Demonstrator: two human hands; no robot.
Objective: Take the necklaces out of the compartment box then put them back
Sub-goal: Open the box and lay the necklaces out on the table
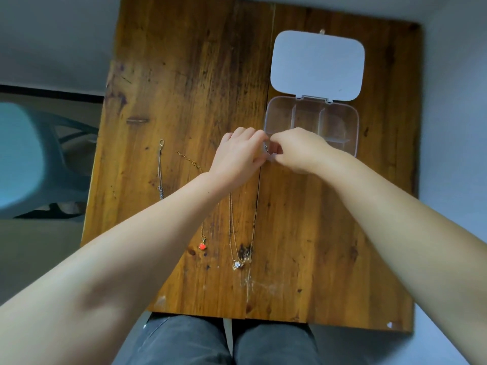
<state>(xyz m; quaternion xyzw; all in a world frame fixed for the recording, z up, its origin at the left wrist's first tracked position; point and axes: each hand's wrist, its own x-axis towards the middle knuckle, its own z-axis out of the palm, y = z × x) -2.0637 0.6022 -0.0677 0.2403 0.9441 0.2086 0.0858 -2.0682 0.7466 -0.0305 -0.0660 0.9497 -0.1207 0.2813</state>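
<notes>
Silver chain end (266,148) is being pinched by left hand (238,155) and right hand (297,151), likely straightening it beside the clear plastic compartment box (340,119).

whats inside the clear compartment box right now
The visible compartments of the compartment box look empty. The right hand covers its near-left corner, so anything lying there is hidden.

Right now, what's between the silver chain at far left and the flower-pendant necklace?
Head view: the red-pendant necklace lies between the silver chain and the flower-pendant necklace.
</notes>
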